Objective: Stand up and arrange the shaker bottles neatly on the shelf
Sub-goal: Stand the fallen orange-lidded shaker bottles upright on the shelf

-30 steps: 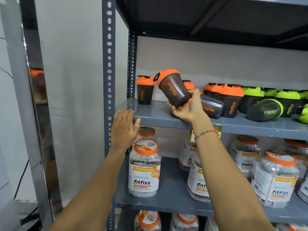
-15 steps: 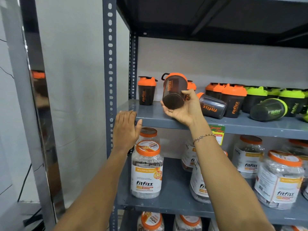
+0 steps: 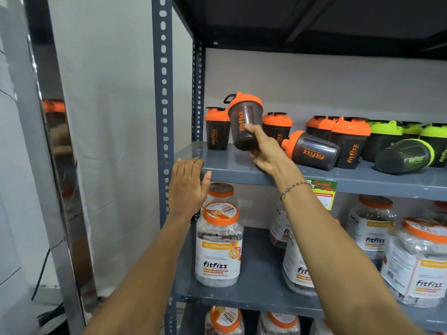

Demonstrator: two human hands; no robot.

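Tilting in right hand (image 3: 266,153): orange-lidded dark shaker (image 3: 244,122).

Seven orange shakers (image 3: 350,143), perhaps four green shakers (image 3: 403,158)

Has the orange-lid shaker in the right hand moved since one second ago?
Yes. The held shaker has turned from tilted toward upright and shifted left, now overlapping the standing corner shaker. The right hand grips its base.
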